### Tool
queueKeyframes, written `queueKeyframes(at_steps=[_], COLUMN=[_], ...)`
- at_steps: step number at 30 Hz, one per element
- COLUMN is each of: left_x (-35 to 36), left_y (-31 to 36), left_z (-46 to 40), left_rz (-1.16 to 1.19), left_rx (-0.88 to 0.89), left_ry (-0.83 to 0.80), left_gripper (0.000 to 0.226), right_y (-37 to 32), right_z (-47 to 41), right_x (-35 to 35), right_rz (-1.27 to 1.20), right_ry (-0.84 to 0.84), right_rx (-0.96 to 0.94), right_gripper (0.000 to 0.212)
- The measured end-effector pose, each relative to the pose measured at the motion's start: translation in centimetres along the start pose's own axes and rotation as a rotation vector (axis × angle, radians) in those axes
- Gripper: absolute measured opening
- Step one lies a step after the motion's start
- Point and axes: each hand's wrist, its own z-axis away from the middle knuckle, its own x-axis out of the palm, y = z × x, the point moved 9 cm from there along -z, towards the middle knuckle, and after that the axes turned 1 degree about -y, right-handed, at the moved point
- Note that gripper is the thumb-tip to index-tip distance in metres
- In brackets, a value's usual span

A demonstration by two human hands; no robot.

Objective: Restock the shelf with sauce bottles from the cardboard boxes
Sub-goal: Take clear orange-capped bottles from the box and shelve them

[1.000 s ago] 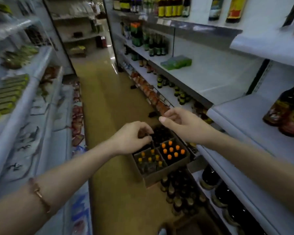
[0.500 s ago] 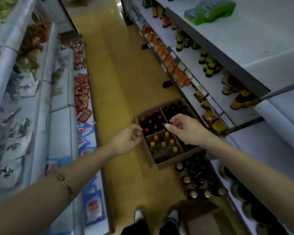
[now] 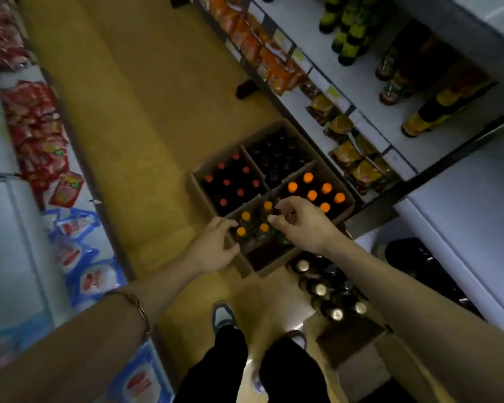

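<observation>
Orange-capped sauce bottles [image 3: 246, 228] stand in the near compartment of the divided cardboard box [image 3: 262, 267] on the floor, beside the white shelf [image 3: 460, 228], and both hands are over them holding nothing. The right hand [image 3: 301, 225] hangs with fingers loosely curled above the caps; the left hand [image 3: 216, 248], fingers relaxed, is at the box's near corner. Best to take one neck per hand and lift straight up, clear of the divider
</observation>
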Motion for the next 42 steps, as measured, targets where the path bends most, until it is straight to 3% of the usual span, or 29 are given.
queueKeyframes(at_steps=[11, 18, 22, 28, 32, 37, 42], left_x=[10.1, 15.6, 18.9, 19.3, 20.9, 21.6, 24.5], left_y=[-11.2, -16.8, -18.3, -19.3, -19.0, -19.1, -20.5], left_z=[-11.9, -21.7, -25.6, -28.2, -29.4, -30.1, -31.4], left_rz=[-0.085, -0.097, -0.069, 0.056, -0.287, -0.56, -0.727], left_rx=[-0.1, -0.165, -0.074, 0.007, 0.169, 0.219, 0.208], left_ry=[-0.169, -0.114, -0.167, -0.087, -0.374, -0.337, -0.525], left_gripper=[0.075, 0.09, 0.078, 0.048, 0.047, 0.055, 0.084], right_y=[10.5, 19.0, 23.6, 27.2, 28.4, 28.9, 29.6], right_z=[-13.5, -21.8, -24.3, -26.6, -27.8, -28.4, -29.3], right_x=[11.8, 17.9, 21.4, 23.5, 24.4, 25.2, 25.6], right_rz=[-0.048, -0.024, -0.024, -0.099, -0.163, -0.258, -0.011], right_ry=[-0.102, -0.052, -0.059, 0.002, 0.01, -0.02, 0.021], right_rx=[0.07, 0.139, 0.202, 0.167, 0.124, 0.078, 0.066], right_gripper=[0.04, 0.051, 0.061, 0.053, 0.06, 0.063, 0.069])
